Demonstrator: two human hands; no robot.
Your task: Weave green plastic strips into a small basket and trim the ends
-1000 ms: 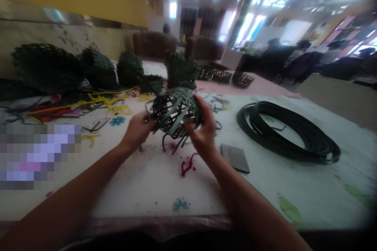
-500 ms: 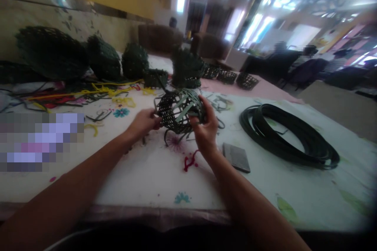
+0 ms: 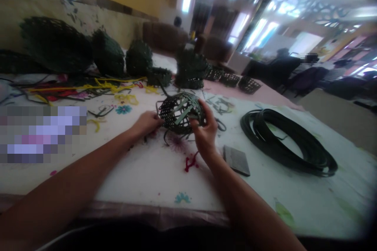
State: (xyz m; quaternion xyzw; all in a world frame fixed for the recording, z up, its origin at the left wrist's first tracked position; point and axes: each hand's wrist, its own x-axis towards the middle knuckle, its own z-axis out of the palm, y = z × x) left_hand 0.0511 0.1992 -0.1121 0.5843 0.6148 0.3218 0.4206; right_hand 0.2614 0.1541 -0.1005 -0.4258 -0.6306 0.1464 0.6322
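Note:
A small dark green woven basket (image 3: 179,113) is held above the table, its open-lattice side facing me and loose strips sticking out around it. My right hand (image 3: 206,127) grips its right side, thumb in front and fingers behind. At the left edge, the fingers of my left hand (image 3: 149,121) are pinched together on the rim or a strip there; which one is too small to tell. Beneath the basket some strip ends curl near the tablecloth.
A large coil of green strip (image 3: 288,143) lies at the right, a grey block (image 3: 236,160) beside my right wrist. Red yarn (image 3: 191,161) is nearer me. Several woven baskets (image 3: 193,66) stand at the back; yellow strings (image 3: 126,98) lie back left. People sit far right.
My left fingers have closed in more at the basket's left edge. The basket and right hand stay nearly in place; the camera view has shifted slightly.

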